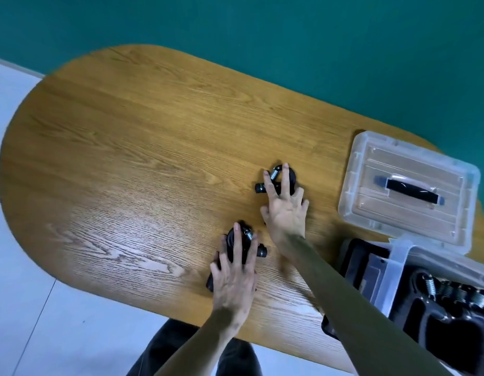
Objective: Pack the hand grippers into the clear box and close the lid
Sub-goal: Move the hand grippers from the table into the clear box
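Two black hand grippers lie on the oval wooden table (126, 147), each under one of the person's hands. The near hand gripper (236, 246) sits beneath the left hand (234, 278), which lies at about 6 o'clock from the table's middle, close to the near edge. Its coil spring and knob end poke out at the hand's 1 o'clock, and a handle end shows at its 8 o'clock. The left fingers are straight and slightly spread, laid flat along the gripper's top and touching it rather than curling round it.

The far hand gripper (288, 178) lies under the fingertips of the right hand (285, 210), at roughly 4 o'clock from the table's middle. Its spring shows between the index and middle fingers, and its knob end sticks out at the hand's 10 o'clock. The right fingers are extended and fanned apart, resting on the gripper's curved handle; whether the thumb hooks anything I cannot tell.

The clear box (395, 270) stands at the table's 4 o'clock edge, open, with more grippers inside it showing their springs. Its lid (409, 185), with a black handle, lies flat at the box's 12 o'clock, just beside the right hand's 3 o'clock.
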`<state>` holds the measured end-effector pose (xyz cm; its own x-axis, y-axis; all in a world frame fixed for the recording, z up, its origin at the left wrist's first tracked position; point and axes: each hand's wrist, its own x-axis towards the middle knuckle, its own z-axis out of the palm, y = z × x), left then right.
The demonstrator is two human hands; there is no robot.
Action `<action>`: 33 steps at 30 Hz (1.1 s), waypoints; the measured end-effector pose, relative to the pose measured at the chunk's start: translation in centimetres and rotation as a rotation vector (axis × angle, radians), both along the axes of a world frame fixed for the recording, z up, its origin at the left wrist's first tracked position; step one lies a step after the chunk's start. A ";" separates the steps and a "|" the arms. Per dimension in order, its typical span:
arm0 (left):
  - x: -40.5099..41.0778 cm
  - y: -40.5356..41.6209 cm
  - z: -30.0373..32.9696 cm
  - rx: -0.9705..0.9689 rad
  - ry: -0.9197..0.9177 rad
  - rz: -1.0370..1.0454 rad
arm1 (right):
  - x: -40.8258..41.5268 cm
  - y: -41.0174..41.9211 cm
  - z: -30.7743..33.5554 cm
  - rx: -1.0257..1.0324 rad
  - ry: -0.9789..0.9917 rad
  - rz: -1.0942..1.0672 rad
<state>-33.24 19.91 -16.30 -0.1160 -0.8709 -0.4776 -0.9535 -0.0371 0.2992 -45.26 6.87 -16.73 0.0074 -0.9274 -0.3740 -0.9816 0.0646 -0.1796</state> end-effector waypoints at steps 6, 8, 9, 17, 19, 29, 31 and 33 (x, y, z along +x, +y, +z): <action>0.8 -0.1 0.1 -0.104 0.014 -0.019 | -0.6 0.7 0.4 -0.043 0.018 -0.002; 1.4 -0.3 0.3 -0.139 0.004 0.008 | -0.9 1.0 0.8 -0.035 0.010 0.001; 1.5 -0.4 0.5 -0.139 -0.004 0.036 | -0.9 1.1 0.7 -0.037 0.012 0.008; 2.3 -1.6 3.9 -0.189 0.056 0.217 | -1.3 3.0 5.8 -0.101 0.012 0.109; 2.1 -2.0 5.4 -0.220 0.079 0.220 | -1.3 3.2 7.5 -0.137 -0.003 0.117; -0.8 -4.4 13.7 -0.417 0.012 0.202 | -3.9 5.7 15.4 -0.365 -0.082 0.092; -1.8 -4.4 14.8 -0.480 0.033 0.189 | -5.0 6.4 16.8 -0.391 -0.072 0.064; -3.5 -4.2 15.8 -0.493 0.054 0.173 | -6.5 7.1 18.0 -0.408 -0.062 0.026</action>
